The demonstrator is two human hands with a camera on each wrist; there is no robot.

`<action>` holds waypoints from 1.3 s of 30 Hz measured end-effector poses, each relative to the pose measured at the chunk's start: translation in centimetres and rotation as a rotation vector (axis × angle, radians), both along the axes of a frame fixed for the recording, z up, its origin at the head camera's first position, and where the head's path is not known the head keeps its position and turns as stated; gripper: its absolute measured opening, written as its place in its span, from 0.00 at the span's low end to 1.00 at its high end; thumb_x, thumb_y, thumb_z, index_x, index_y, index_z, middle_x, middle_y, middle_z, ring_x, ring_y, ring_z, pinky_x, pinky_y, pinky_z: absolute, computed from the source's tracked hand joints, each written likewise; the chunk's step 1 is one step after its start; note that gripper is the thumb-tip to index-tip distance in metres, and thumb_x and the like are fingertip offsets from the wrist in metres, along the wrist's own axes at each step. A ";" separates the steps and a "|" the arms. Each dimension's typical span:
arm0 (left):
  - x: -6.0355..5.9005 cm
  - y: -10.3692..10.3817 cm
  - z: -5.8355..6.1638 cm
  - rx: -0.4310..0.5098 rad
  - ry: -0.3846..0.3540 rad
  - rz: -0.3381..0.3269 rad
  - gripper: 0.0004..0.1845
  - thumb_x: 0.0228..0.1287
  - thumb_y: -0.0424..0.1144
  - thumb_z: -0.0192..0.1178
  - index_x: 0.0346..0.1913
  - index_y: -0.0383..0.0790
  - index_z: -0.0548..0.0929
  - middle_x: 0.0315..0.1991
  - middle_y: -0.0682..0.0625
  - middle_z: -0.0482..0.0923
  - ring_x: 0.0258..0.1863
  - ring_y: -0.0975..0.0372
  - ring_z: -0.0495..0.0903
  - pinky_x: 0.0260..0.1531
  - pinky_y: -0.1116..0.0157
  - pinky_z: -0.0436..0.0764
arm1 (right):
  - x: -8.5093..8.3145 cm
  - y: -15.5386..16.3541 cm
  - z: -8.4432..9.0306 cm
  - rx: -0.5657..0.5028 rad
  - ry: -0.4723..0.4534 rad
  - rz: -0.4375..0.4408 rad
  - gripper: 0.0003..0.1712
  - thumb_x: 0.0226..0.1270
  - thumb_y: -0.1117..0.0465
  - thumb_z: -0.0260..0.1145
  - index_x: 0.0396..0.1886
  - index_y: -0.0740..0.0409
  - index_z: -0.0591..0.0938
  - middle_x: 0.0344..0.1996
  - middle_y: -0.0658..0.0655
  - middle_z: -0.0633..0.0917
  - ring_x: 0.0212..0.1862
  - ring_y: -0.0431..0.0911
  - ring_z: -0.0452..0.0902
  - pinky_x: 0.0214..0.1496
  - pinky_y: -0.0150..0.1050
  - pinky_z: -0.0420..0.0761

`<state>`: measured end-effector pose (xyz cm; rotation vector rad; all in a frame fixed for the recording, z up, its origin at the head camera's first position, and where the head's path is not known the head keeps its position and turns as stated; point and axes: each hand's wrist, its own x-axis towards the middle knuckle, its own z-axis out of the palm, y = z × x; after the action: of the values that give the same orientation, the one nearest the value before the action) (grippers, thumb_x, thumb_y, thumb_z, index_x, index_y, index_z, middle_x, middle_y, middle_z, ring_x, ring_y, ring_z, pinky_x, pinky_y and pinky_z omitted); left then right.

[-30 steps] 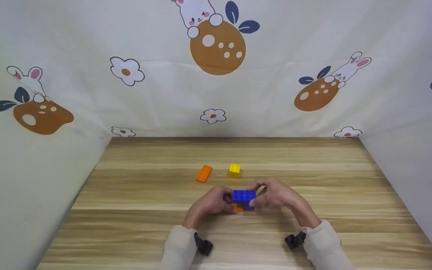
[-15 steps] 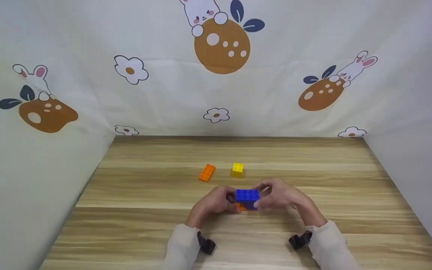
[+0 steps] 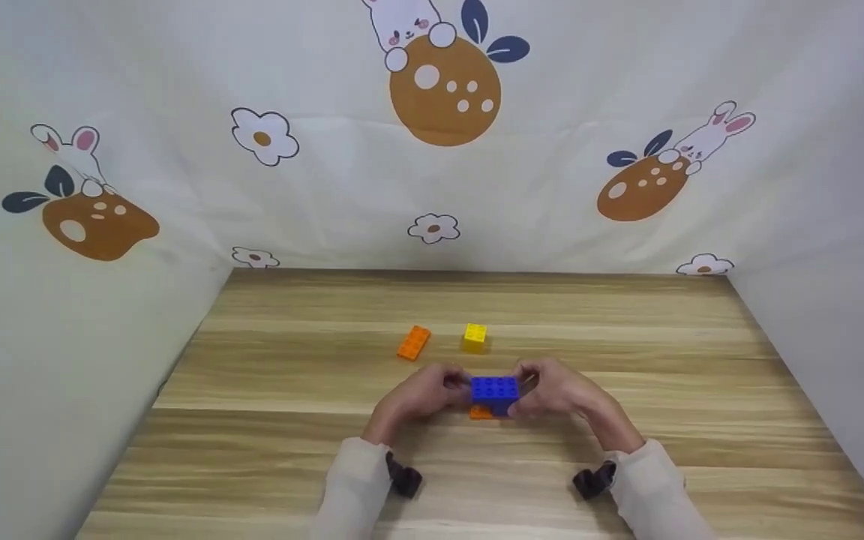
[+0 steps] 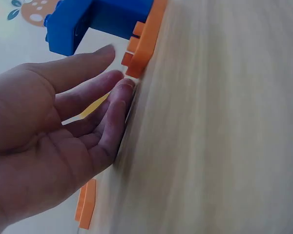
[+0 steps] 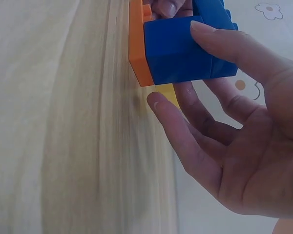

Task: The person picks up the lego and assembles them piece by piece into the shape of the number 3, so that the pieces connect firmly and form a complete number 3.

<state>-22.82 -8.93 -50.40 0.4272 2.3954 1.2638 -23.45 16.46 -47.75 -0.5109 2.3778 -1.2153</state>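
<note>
Landmark: blue block (image 3: pixel 494 391), sitting on a flat orange plate (image 3: pixel 481 412) on the table (image 3: pixel 267 420).

Left hand (image 3: pixel 421 394) just left of block; fingers nearly straight, relaxed, tips by the plate's edge, gripping nothing visible.

Right hand (image 3: pixel 552 390) just right of block; thumb rests on its side, fingers loosely extended beneath.

Behind block: orange brick (image 3: pixel 413 342) to the left, yellow brick (image 3: pixel 475 337) straight behind, both well apart from it.
</note>
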 end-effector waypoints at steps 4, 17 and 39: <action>-0.6 -0.2 0.2 -0.005 0.004 0.015 0.14 0.71 0.38 0.61 0.55 0.39 0.84 0.46 0.48 0.85 0.43 0.61 0.80 0.53 0.57 0.82 | 0.1 0.0 -0.2 -0.003 0.000 -0.009 0.21 0.41 0.69 0.80 0.38 0.61 0.83 0.38 0.60 0.87 0.40 0.47 0.82 0.44 0.36 0.80; -4.4 -1.2 1.7 -0.003 0.102 0.170 0.29 0.62 0.36 0.69 0.65 0.32 0.75 0.57 0.38 0.79 0.57 0.50 0.81 0.58 0.54 0.81 | 0.2 0.0 -0.3 -0.043 -0.007 0.002 0.19 0.41 0.69 0.81 0.35 0.63 0.83 0.35 0.60 0.88 0.37 0.46 0.82 0.42 0.34 0.80; -7.2 1.2 0.5 0.067 0.037 0.176 0.36 0.60 0.31 0.70 0.71 0.42 0.69 0.66 0.44 0.73 0.63 0.53 0.76 0.64 0.54 0.77 | -0.1 0.0 0.2 0.007 0.033 0.001 0.19 0.41 0.68 0.81 0.34 0.60 0.82 0.35 0.56 0.86 0.40 0.46 0.79 0.44 0.38 0.77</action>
<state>-30.05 -7.73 -49.88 0.2648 2.4722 1.4270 -23.52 16.48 -47.54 -0.5339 2.4081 -1.2073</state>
